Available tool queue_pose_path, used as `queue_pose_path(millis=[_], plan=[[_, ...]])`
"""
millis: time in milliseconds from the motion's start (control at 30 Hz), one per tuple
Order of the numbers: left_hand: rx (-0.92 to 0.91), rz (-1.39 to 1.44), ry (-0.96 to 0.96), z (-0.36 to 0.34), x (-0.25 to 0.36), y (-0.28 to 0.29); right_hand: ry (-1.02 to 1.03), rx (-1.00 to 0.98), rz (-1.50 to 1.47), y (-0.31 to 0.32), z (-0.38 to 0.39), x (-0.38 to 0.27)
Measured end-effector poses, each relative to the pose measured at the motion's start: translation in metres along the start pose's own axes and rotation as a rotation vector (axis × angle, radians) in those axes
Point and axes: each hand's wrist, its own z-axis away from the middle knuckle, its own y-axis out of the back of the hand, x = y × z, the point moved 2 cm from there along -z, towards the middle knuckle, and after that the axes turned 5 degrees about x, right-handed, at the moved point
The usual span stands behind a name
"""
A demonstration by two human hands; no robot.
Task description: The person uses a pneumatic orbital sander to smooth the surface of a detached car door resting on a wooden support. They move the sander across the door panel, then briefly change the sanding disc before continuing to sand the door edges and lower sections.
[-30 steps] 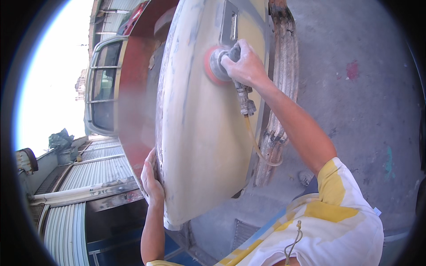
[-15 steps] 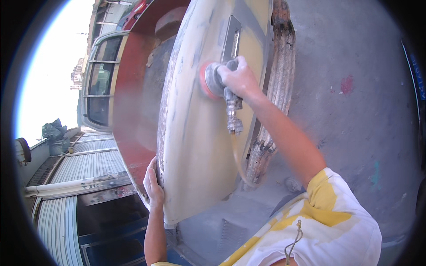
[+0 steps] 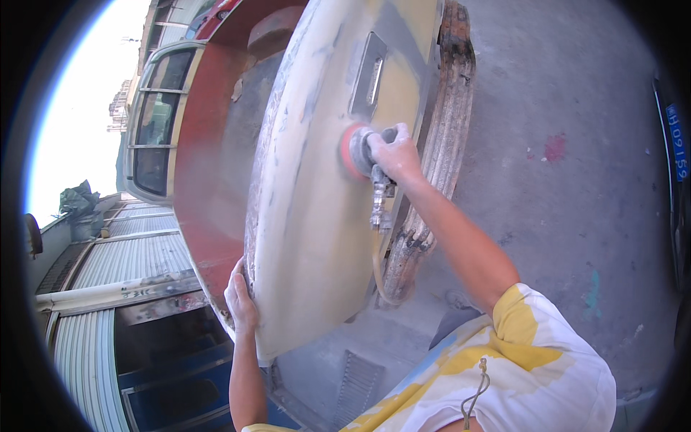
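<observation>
My right hand (image 3: 397, 160) is wrapped round a round grey air sander (image 3: 363, 153), whose red-edged disc lies against a large cream-coloured body panel (image 3: 317, 245). The panel has grey filler patches and looks like a pickup tailgate. Just above the sander in the view is a dark recessed handle plate (image 3: 368, 79). From the sander's metal fitting hangs a pale air hose (image 3: 376, 270). My left hand (image 3: 241, 299) rests on the panel's left edge near its lower end, fingers stretched along it and holding no tool.
A worn, dusty bumper bar (image 3: 446, 129) runs along the panel's right side. Left of the panel is a red truck bed (image 3: 205, 144), with a van (image 3: 162, 119) beyond it. Corrugated sheeting (image 3: 133, 255) stands at lower left. A vehicle with a blue plate (image 3: 676, 140) is at the far right.
The sander, in my right hand, has moved down and slightly right, away from the handle plate. My left hand stays at the panel edge. The whole view has shifted a little.
</observation>
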Motion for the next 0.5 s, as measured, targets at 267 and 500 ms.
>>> queue_pose_path(millis=[267, 500], plan=[[-0.011, -0.041, 0.006, 0.004, 0.004, 0.004, 0.002, -0.029, -0.026, 0.001, 0.0, 0.006], [0.007, -0.045, 0.004, 0.004, 0.002, 0.004, 0.071, -0.017, 0.041, 0.007, -0.008, 0.027]])
